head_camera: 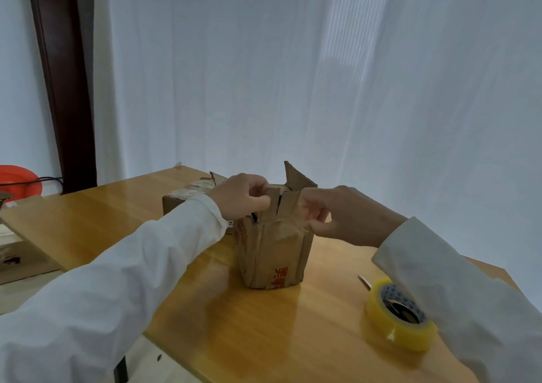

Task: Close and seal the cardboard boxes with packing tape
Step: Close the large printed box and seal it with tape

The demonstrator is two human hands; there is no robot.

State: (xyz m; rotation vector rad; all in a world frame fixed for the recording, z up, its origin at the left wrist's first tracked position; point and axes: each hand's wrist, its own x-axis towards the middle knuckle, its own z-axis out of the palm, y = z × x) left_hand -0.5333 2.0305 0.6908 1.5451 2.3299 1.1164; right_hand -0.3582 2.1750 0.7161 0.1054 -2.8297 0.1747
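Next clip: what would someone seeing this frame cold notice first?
Most striking is the small worn box standing mid-table, its top flaps still up, with the left hand and right hand each pinching a near flap at the top. At the lower right lies a yellow tape roll, untouched beside the right sleeve. Behind the left hand sits a second box, already taped on top.

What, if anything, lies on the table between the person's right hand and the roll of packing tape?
Nothing visible does. The right hand pinches a top flap of the cardboard box; the roll of packing tape lies flat on the table nearer the camera, under the right sleeve. Only bare tabletop shows between them.
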